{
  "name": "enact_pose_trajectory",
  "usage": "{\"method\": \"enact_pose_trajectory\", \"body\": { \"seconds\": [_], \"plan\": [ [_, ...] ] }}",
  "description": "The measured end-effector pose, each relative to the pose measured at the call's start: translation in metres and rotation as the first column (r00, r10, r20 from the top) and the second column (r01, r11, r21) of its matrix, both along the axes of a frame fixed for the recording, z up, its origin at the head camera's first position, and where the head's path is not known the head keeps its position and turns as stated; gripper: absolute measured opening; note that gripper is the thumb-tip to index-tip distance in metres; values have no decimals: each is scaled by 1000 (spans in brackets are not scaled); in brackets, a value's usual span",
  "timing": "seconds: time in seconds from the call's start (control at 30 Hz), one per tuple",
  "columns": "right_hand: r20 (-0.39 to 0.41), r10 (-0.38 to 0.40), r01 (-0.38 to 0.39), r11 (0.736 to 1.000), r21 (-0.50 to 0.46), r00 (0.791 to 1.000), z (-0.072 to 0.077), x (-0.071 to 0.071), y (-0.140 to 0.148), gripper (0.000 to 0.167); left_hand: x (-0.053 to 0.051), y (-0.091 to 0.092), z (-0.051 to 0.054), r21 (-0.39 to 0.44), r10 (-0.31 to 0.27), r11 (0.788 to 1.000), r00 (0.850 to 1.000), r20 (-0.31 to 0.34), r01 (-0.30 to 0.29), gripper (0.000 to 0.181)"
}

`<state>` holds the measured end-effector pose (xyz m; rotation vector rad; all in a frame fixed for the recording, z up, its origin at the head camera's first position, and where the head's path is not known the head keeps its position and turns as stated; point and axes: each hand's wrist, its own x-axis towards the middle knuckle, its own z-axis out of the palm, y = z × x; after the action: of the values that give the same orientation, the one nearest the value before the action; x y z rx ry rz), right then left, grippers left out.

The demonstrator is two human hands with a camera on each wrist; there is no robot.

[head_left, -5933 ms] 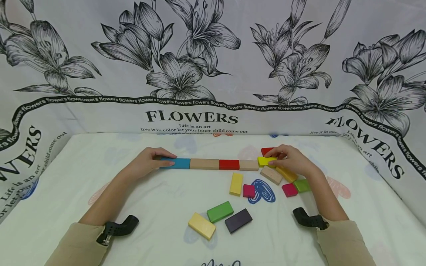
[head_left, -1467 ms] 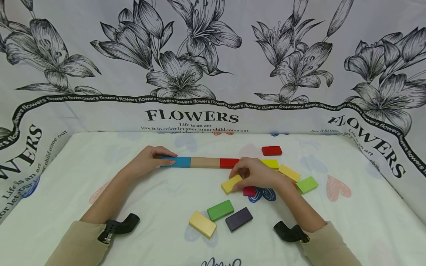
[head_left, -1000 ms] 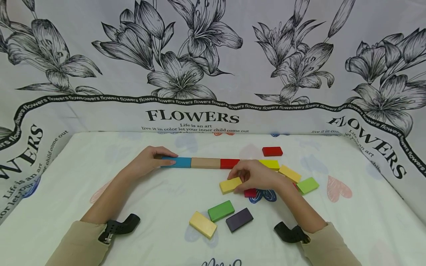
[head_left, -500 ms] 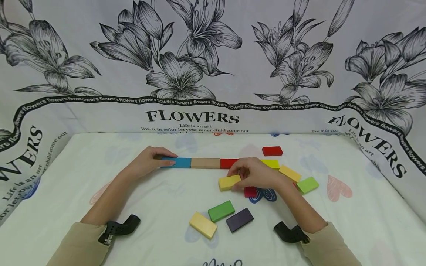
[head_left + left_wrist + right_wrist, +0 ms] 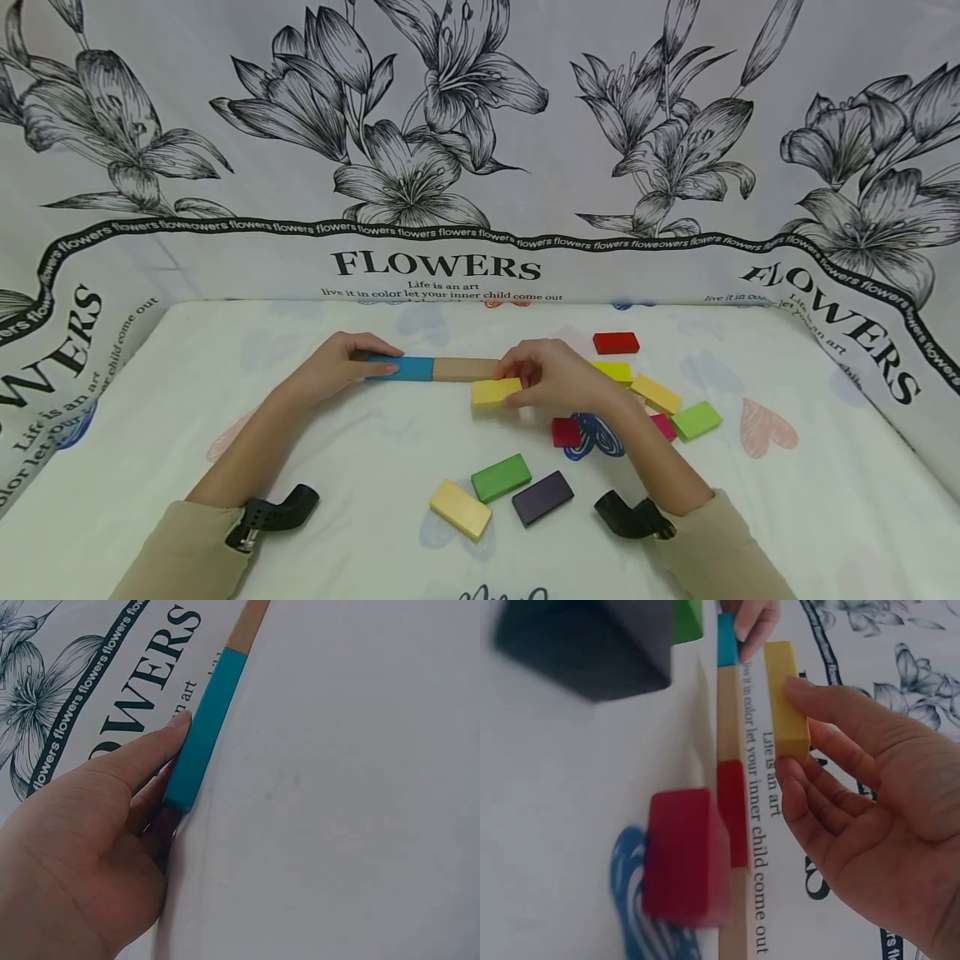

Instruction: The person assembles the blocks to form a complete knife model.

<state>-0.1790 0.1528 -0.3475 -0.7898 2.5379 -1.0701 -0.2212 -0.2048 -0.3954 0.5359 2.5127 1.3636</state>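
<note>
Head view: My left hand (image 5: pixel 330 367) steadies the blue block (image 5: pixel 408 369) by its outer end, the fingers narrowed to the block's width. A tan block (image 5: pixel 465 370) abuts the blue block, extending from my left fingers toward my right. My right hand (image 5: pixel 566 379) pinches the yellow block (image 5: pixel 495 393) by one end; the block projects from the fingertips toward my left hand, in front of the row. Beyond and to the right of my right fingers lie a loose red block (image 5: pixel 617 343), a bright yellow block (image 5: pixel 615 372) and an amber block (image 5: pixel 656 393). Nearer to me than these fingers lie a pink block (image 5: pixel 566 432), a green block (image 5: pixel 501 477), a pale yellow block (image 5: pixel 461 509) and a dark block (image 5: pixel 543 498).

Left wrist view: My fingers contact the side and end of the blue block; the tan block continues from its opposite end.

Right wrist view: The yellow block sits between my thumb and fingers. Beside these fingers, the row shows a red row block (image 5: pixel 733 814) and an end tan block (image 5: pixel 738 915) following the tan block.
</note>
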Motion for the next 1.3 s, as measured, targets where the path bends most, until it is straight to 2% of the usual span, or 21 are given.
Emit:
{"method": "enact_pose_trajectory", "body": {
  "seconds": [0.4,0.83,1.3],
  "plan": [
    [-32,-55,54,998,-28,998,12,-11,-20,28,0,0,0,-2,9,1000,1000,-1,-9,31],
    [-40,-126,126,992,-21,991,-2,-14,-27,29,-1,0,0,-5,9,1000,1000,-4,-9,30],
    [-25,-129,130,990,48,991,-15,-16,-30,30,-2,-1,-2,-13,7,1000,1000,-5,-7,31]
  ]
}}
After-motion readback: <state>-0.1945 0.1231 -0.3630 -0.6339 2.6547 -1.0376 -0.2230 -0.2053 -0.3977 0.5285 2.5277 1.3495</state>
